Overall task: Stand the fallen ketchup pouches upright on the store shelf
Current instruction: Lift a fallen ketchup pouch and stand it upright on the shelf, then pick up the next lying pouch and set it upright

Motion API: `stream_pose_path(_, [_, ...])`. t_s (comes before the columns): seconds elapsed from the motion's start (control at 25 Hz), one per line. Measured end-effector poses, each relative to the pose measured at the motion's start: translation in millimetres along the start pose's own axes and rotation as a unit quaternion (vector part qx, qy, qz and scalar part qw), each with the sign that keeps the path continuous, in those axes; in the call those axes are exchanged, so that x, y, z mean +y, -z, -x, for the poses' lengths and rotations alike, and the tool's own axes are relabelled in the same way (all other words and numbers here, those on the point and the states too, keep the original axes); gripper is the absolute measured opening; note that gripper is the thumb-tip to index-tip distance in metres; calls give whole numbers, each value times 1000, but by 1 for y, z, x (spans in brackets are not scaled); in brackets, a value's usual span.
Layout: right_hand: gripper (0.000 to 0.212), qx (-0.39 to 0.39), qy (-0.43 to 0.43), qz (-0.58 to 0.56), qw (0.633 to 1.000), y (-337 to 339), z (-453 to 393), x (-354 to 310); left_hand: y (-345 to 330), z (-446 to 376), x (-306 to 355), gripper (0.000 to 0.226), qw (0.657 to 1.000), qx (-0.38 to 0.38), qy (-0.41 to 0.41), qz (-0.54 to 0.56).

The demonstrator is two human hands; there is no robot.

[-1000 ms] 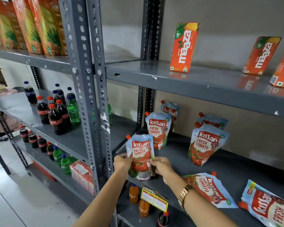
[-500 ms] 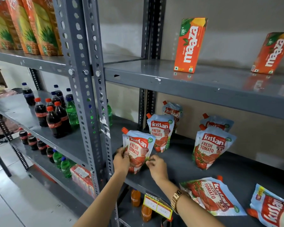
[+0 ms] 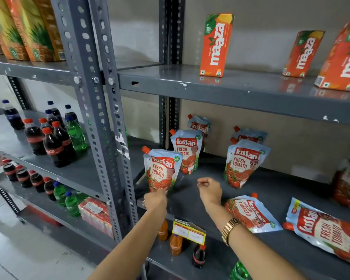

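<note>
The near-left ketchup pouch [image 3: 162, 171] stands by the shelf's [image 3: 281, 188] front edge with the left hand [image 3: 155, 200] curled at its base, grip unseen, and the right hand [image 3: 209, 189] curled on nothing to its right, so a careless release could topple the soft pouch forward.

Red/lt-blue pouches [image 3: 161, 170], grey shelf [image 3: 291, 190], orange cartons [image 3: 215, 45].

You're looking at the front pouch [image 3: 162, 170] standing at the front-left corner of the shelf [image 3: 281, 188], second pouch [image 3: 187, 151] sitting behind it, third pouch [image 3: 200, 126] hugging the back-left corner. Near fallen pouch [image 3: 251, 214] and far fallen pouch [image 3: 327, 233] are lying rightward along the front edge.
</note>
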State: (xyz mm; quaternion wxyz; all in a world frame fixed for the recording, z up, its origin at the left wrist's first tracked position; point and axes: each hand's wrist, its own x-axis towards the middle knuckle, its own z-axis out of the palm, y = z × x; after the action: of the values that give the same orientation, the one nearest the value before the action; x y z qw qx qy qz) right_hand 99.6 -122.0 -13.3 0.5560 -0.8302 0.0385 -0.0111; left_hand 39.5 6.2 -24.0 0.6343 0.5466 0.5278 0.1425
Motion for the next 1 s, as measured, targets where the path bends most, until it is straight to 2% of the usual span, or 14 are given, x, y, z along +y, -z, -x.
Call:
stream_pose_path(0.16, [16,57,-14,-30,998,31,6,6,-15,14,-10,46,994,-105,-21,-13])
stream_pose_path(0.28, [17,75,-20,-50,996,51,11,10,-28,30,-10,28,978,-207,-22,-25])
stream_pose_path(0.36, [19,81,-33,-36,996,65,14,19,-39,41,-12,16,966,-248,-38,-55])
stream_pose_path(0.48, [24,103,-78,18,991,89,17,38,-63,58,-18,13,952,-285,-72,-92])
stream_pose_path(0.64, [27,132,-125,55,982,125,18,62,-93,76,-28,32,933,-303,-114,-159])
stream_pose_path(0.72, [32,134,-146,59,978,136,20,73,-100,81,-30,32,918,-311,-137,-206])
stream_pose_path(0.8, [43,129,-196,7,972,146,19,82,-103,86,-31,28,901,-319,-166,-243])
stream_pose_path(0.88, [51,93,-255,-108,956,155,18,82,-99,91,-30,24,893,-310,-168,-281])
stream_pose_path(1.0, [50,48,-287,-193,937,163,15,80,-88,100,-30,25,883,-347,-89,-302])
